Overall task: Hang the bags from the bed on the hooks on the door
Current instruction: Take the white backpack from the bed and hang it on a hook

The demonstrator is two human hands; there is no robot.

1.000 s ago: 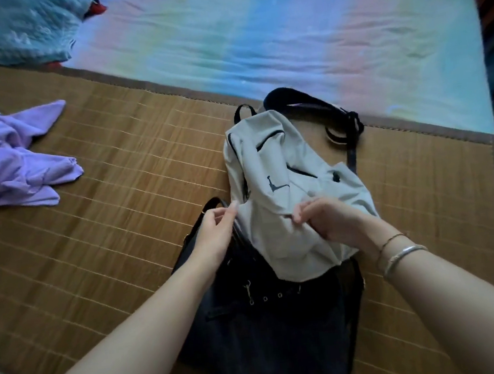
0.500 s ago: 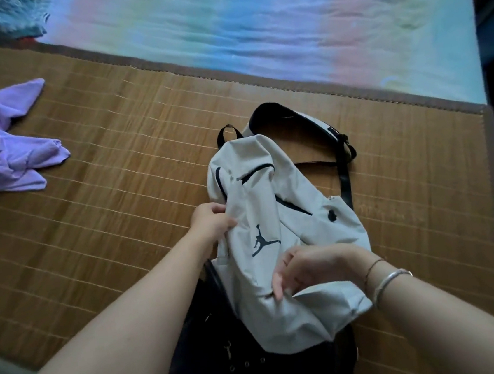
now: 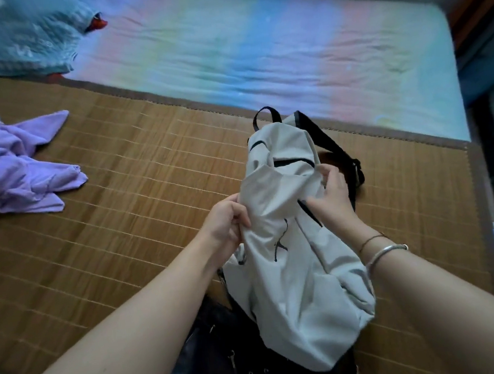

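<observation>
Grey backpack [image 3: 294, 273] now raised higher, pinched between both hands: left [image 3: 228, 222], right [image 3: 332, 199].

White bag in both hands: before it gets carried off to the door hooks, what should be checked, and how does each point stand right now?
1. Left hand grips the white bag: ok, fingers pinch the fabric on its left edge.
2. Right hand grips it: ok, fingers curl into the fabric on the right side.
3. Top loop free for a hook: ok, it stands clear above the bag.
4. Black strap untangled: cannot tell, its lower end runs behind the right hand.
5. White bag clear of the dark bag: not ok, its bottom overlaps it.
6. Door hooks free: cannot tell, out of view.
</observation>
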